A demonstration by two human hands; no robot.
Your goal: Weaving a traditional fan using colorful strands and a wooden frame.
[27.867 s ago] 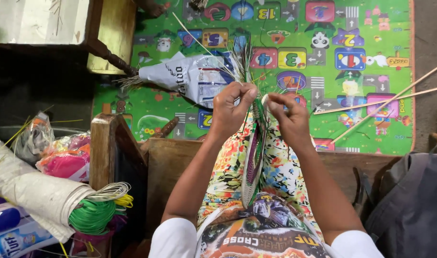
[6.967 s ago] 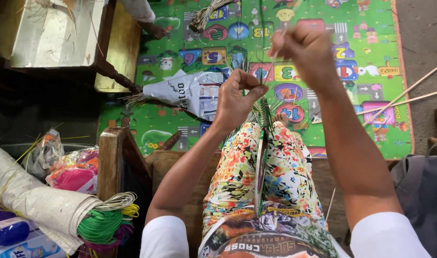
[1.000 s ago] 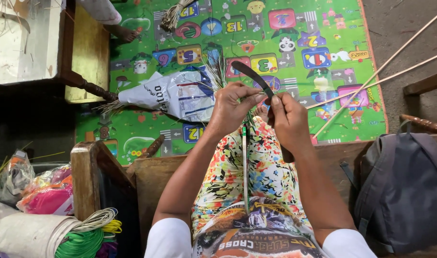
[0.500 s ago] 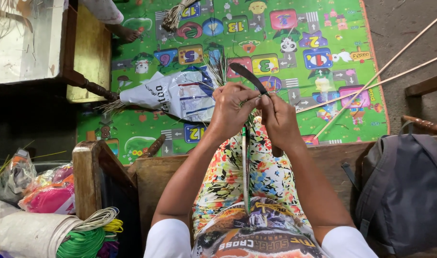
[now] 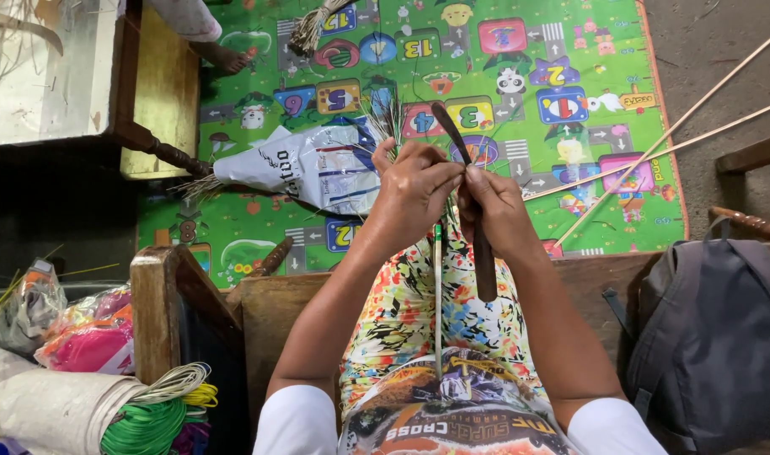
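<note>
Green cord (image 5: 145, 425) sits coiled at the far left beside a pale roll (image 5: 52, 409) and a pink bag (image 5: 86, 345), all within arm's reach of the seated person, likely so stock can be picked up without rising. Further along, a wooden bench (image 5: 275, 324) carries the sitter, and a crumpled printed sack (image 5: 305, 164) lies on the bright numbered play mat (image 5: 334, 244) just ahead of the knees.

At the middle, the left hand (image 5: 414, 190) has its grip pinched together on the top of a thin pale strip (image 5: 438, 295), which hangs straight down over the flowered lap, seemingly drawn taut so it can be worked. Fine bristly fibres (image 5: 389, 118) fan out above the fingers (whether they belong to the same strip I cannot tell).

Touching it on the right, the right hand (image 5: 499, 211) has its grip clamped round a dark curved blade (image 5: 469, 202), tip pointing away over the mat and handle end toward the body, a hold that keeps the edge against the strip.

Long pale sticks (image 5: 655, 156) lie slanted across the mat's edge, and a grey backpack (image 5: 709, 337) rests on the bench at far right.
</note>
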